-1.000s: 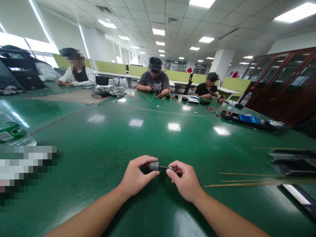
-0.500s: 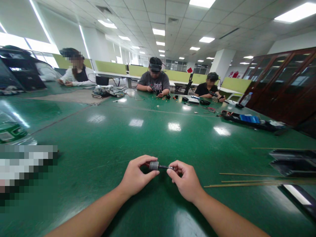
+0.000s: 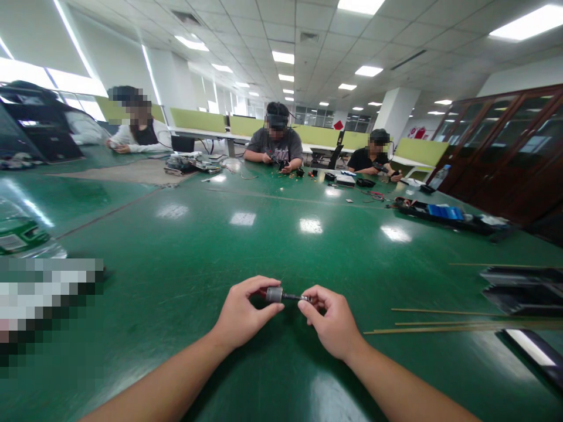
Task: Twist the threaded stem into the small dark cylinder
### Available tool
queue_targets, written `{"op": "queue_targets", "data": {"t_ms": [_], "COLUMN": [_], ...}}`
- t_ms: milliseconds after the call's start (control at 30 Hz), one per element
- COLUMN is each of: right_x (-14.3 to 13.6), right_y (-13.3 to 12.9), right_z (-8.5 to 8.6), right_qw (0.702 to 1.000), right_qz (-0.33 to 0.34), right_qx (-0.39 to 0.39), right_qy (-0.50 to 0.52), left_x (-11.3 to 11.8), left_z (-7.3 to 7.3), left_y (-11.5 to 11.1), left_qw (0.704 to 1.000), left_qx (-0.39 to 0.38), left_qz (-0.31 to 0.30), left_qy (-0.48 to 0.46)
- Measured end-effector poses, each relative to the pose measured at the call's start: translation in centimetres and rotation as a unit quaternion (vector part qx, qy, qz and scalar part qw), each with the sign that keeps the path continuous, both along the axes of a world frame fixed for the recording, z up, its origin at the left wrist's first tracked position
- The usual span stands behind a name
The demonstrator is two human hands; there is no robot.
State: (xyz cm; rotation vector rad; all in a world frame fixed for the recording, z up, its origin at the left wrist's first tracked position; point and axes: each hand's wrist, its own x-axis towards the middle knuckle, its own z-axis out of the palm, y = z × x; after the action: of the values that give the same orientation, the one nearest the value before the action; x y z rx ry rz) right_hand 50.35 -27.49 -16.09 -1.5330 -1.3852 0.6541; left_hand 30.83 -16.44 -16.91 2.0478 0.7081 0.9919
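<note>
Between thumb and fingers, my left hand (image 3: 244,308) grips the grey cylindrical body of a small electric motor (image 3: 275,294). Something reddish, perhaps wires, shows behind the body, partly hidden by my fingers. A thin dark shaft points right from the motor. At its far end, my right hand (image 3: 328,316) pinches a small shiny metal piece (image 3: 305,299) with thumb and forefinger. Whether that piece is fixed to the shaft I cannot tell. Both hands hold the motor level, low over the green table (image 3: 197,246).
Thin sticks (image 3: 440,323) and black trays (image 3: 519,287) lie at right, above a dark flat device (image 3: 530,351). A plastic bottle (image 3: 26,237) lies left, beside a blurred-out box (image 3: 48,293). Across the table, several people work among parts and a long black tray (image 3: 448,214).
</note>
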Motion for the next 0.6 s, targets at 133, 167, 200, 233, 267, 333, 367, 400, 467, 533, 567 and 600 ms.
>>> {"op": "queue_targets", "data": {"t_ms": [133, 167, 200, 233, 267, 333, 367, 400, 467, 533, 567, 600], "right_x": [0.00, 0.01, 0.02, 0.04, 0.06, 0.10, 0.11, 0.12, 0.13, 0.12, 0.11, 0.11], "right_y": [-0.04, -0.05, -0.06, -0.06, -0.05, -0.03, -0.01, 0.00, 0.02, 0.02, 0.02, 0.01], "right_z": [-0.02, -0.03, -0.04, -0.04, -0.03, -0.01, 0.00, -0.01, -0.04, -0.09, -0.11, -0.13], "right_qw": [1.000, 1.000, 1.000, 1.000, 1.000, 1.000, 1.000, 1.000, 1.000, 1.000, 1.000, 1.000], "right_qz": [0.002, 0.003, 0.003, 0.003, 0.003, 0.004, 0.004, 0.004, 0.005, 0.006, 0.005, 0.005], "right_qx": [0.004, 0.005, 0.006, 0.007, 0.008, 0.007, 0.007, 0.007, 0.009, 0.011, 0.011, 0.011], "right_qy": [-0.001, -0.001, -0.002, -0.002, -0.002, -0.002, -0.002, -0.001, 0.000, 0.001, 0.002, 0.001], "left_x": [-0.08, -0.10, -0.11, -0.11, -0.11, -0.09, -0.09, -0.09, -0.10, -0.12, -0.14, -0.15], "left_z": [-0.09, -0.11, -0.12, -0.13, -0.13, -0.12, -0.12, -0.13, -0.15, -0.19, -0.20, -0.22], "left_y": [0.01, 0.01, 0.01, 0.00, 0.00, -0.01, -0.01, -0.01, 0.01, 0.04, 0.07, 0.09], "left_qw": [1.000, 1.000, 1.000, 1.000, 1.000, 1.000, 1.000, 1.000, 1.000, 1.000, 1.000, 1.000], "left_qx": [-0.004, -0.006, -0.008, -0.010, -0.011, -0.012, -0.012, -0.011, -0.011, -0.012, -0.013, -0.013], "left_qz": [-0.002, -0.004, -0.005, -0.005, -0.005, -0.005, -0.005, -0.005, -0.005, -0.004, -0.003, -0.003], "left_qy": [-0.001, -0.002, -0.003, -0.003, -0.004, -0.004, -0.004, -0.004, -0.004, -0.004, -0.004, -0.004]}}
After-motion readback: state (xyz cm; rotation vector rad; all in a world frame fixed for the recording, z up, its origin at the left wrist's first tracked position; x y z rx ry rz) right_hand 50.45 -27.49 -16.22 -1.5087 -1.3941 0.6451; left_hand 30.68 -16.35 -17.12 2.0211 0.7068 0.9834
